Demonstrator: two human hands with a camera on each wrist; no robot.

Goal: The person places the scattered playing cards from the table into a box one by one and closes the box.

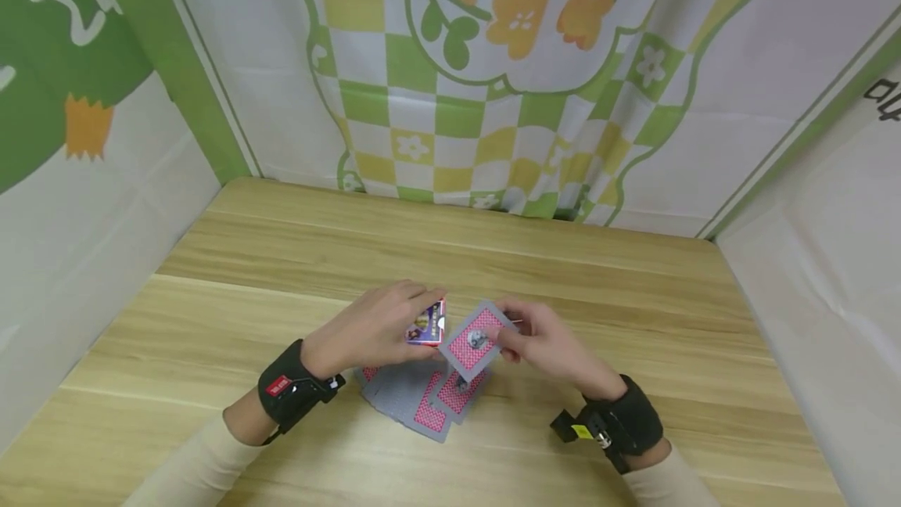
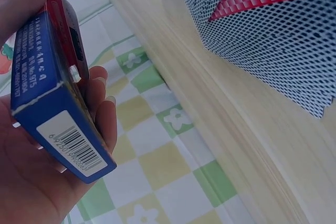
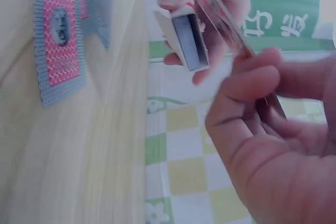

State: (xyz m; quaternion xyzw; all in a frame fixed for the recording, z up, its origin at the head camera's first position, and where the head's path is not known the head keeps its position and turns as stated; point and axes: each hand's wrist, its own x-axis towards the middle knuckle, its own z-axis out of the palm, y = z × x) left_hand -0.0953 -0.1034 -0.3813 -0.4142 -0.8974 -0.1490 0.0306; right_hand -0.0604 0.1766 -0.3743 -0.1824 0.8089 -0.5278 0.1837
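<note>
My left hand [image 1: 376,325] grips a small blue and red playing-card box [image 1: 425,329] above the table. The box's barcode end [image 2: 73,142] faces the left wrist camera. In the right wrist view its other end [image 3: 190,40] is open, with a pale flap [image 3: 172,36] folded out. My right hand [image 1: 540,341] pinches playing cards [image 1: 470,341] between thumb and fingers, just right of the box; how many cannot be told. Below both hands, a fanned pile of face-down playing cards [image 1: 415,401], red-patterned with grey borders, lies on the table, partly hidden by the left hand.
The wooden table [image 1: 605,288] extends around the hands. A checked green and yellow curtain [image 1: 450,139] hangs behind its far edge, and pale printed sheets [image 1: 120,194] stand along the sides. Both wrists wear black straps with cameras [image 1: 288,390].
</note>
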